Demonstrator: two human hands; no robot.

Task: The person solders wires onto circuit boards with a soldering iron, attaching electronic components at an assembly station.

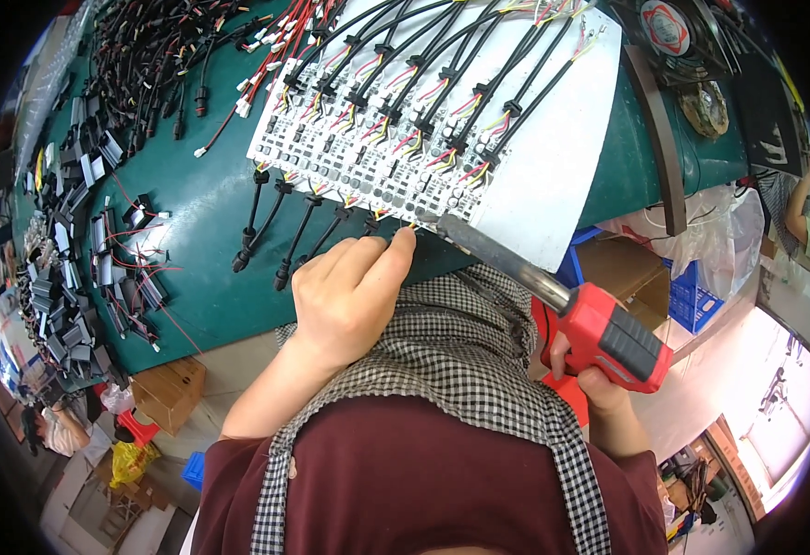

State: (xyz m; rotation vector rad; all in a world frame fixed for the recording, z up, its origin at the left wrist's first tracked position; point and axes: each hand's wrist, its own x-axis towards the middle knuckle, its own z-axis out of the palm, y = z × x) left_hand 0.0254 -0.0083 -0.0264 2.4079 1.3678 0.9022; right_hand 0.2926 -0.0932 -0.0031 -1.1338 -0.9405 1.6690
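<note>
Left hand (349, 291) pinches thin wire (413, 225); right hand (600, 388) grips boxy red plastic soldering gun (610, 338).

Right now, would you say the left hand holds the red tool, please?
No, the right hand grips the red tool, while the left hand is at the circuit boards' near edge.

Head-worn fisheye view, looking down, near the circuit boards (374, 165)

White circuit-board panel (354, 148): lies slantwise over the green tabletop (210, 185), component side up; black cables (302, 231) extend from both long sides. Red-and-black gun-shaped tool (608, 335): barrel (513, 267) inclined, tip at the panel's near edge.
</note>
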